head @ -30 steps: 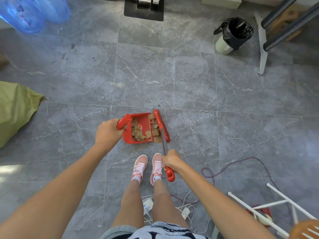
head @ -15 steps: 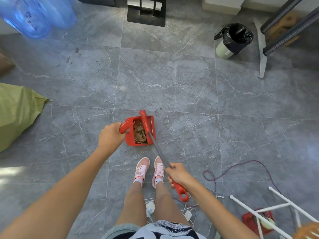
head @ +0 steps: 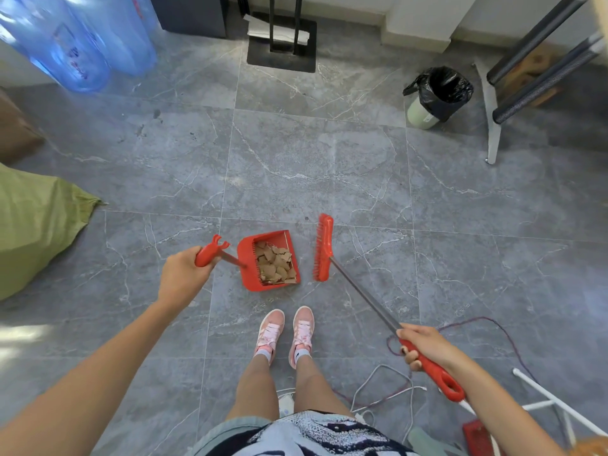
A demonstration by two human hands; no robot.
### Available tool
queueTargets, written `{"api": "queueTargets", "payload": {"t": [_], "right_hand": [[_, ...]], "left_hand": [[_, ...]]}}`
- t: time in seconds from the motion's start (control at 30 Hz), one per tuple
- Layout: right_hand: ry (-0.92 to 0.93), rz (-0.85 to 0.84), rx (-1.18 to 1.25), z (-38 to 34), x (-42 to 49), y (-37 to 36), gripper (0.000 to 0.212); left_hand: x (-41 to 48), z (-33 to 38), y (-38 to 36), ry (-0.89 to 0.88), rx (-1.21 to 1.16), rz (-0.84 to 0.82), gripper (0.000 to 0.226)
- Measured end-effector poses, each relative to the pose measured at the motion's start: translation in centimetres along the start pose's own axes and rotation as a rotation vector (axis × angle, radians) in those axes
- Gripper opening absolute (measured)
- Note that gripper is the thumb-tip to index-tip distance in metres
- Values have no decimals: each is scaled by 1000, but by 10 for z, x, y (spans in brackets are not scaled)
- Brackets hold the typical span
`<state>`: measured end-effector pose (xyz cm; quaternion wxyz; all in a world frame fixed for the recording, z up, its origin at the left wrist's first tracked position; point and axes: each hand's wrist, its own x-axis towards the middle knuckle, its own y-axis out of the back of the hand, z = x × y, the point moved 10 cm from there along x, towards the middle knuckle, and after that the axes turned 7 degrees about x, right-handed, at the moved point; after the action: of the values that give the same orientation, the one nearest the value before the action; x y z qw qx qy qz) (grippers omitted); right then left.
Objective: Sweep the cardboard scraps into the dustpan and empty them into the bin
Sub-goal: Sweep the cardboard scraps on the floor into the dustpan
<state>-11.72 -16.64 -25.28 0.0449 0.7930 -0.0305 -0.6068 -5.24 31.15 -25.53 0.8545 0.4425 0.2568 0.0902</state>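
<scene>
**Clerk:** Two hands, entries first?

**Checker:** Right hand (head: 424, 345), nearer than the dustpan (head: 246, 258) and to its right, clenched round the red broom grip (head: 441, 376). Left hand (head: 182, 274), left of the dustpan, grasping its handle (head: 210, 253).

**Clerk:** Contents?

**Checker:** Cardboard scraps (head: 274, 266), heaped inside the dustpan. Broom head (head: 323, 250), just right of it, not touching.

**Clerk:** Bin?

**Checker:** Black-lined bin (head: 437, 93), well beyond the dustpan, to the right.
</scene>
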Motion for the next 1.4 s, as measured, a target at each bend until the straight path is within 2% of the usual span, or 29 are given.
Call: {"api": "queueTargets", "payload": {"t": [0.13,0.23,0.37,0.5,0.63,0.93,1.1,1.23,1.4], "right_hand": [[-20,70,-62,-1,25,23,13],[-30,126,-91,2,39,27,24],[-44,170,-34,13,49,21,31],[-102,187,6,32,54,10,31],[-107,153,-20,36,61,-25,31],[12,32,-243,13,72,-90,25],[12,7,-288,23,62,-75,25],[5,0,-222,29,44,-48,28],[-1,-18,-164,26,13,-16,21]], "left_hand": [[-2,-3,-9,16,-62,-21,33],[-2,-11,-18,79,-121,-14,32],[-8,-11,-33,143,-179,-6,32],[-21,3,-54,171,-214,-38,28],[-27,33,-70,86,-166,-64,34],[-26,65,-94,-25,-58,-119,25],[-34,69,-100,-14,-67,-139,26],[-50,64,-100,-10,-69,-124,23],[-61,51,-85,36,-83,-71,35]]}}
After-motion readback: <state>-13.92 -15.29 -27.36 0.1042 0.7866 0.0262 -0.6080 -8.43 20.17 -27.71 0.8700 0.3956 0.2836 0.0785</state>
